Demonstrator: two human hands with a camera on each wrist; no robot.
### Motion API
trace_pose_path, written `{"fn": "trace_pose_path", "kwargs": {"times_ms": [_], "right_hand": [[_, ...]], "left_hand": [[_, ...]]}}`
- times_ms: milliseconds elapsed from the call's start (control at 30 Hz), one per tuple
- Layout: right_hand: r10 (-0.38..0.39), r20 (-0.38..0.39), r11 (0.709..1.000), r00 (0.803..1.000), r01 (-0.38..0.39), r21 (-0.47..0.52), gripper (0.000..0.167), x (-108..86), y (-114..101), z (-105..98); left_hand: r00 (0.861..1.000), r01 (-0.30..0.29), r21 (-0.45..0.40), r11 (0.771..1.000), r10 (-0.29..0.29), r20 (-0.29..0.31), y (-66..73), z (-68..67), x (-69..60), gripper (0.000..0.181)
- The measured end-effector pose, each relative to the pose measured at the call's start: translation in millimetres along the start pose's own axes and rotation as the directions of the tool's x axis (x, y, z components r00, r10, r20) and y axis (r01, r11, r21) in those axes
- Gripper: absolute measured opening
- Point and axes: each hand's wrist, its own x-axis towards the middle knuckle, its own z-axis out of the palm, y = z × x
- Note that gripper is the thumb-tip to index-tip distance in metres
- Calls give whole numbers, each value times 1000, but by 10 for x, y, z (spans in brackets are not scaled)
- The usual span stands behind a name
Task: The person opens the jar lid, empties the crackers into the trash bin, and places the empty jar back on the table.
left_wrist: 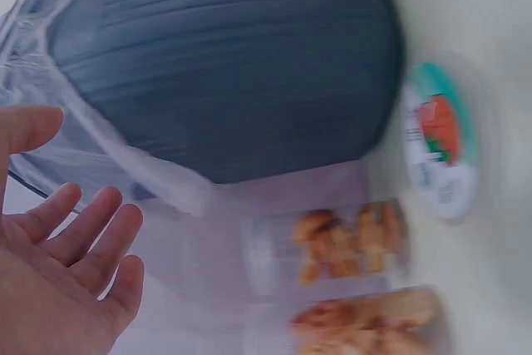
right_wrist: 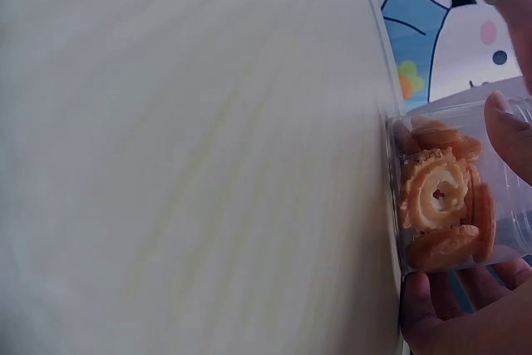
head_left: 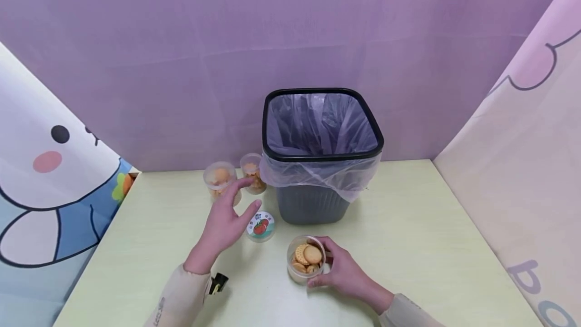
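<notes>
My right hand [head_left: 347,272] grips the side of a clear open jar of round biscuits [head_left: 306,260] on the table; the right wrist view shows its thumb and fingers around the jar [right_wrist: 445,197]. My left hand [head_left: 226,220] is raised with fingers spread and nothing in them, over the table near two clear jars. The wider jar [head_left: 220,174] is partly covered by this hand; the narrower jar [head_left: 253,174] holds orange-brown snacks. A round lid with a tomato picture [head_left: 260,225] lies right of the left hand, also seen in the left wrist view [left_wrist: 442,140].
A dark grey bin [head_left: 313,205] with a black rim and a translucent liner stands at the back of the pale table [head_left: 417,246], right of the two jars. A purple cloth [head_left: 181,64] hangs behind, and printed cloths hang at both sides.
</notes>
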Motion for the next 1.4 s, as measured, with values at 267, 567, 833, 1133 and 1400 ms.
{"fn": "trace_pose_path", "kwargs": {"times_ms": [267,567,833,1133,1400], "right_hand": [[-7,-3,1000,1000,7,17,86,5,10,-2],[-1,1,1000,1000,1,13,87,9,11,1],[2,3,1000,1000,-2,6,87,13,6,2],[-8,5,1000,1000,8,7,88,18,15,3],[-12,2,1000,1000,12,7,88,11,20,7]], "left_hand": [[988,-135,106,985,143,-64,306,-64,236,53],[968,-213,195,957,234,-92,559,-116,482,66],[983,-174,306,936,184,-4,759,-182,631,78],[984,-35,390,920,-38,177,906,-238,745,91],[956,133,245,960,-190,225,913,-211,892,77]]}}
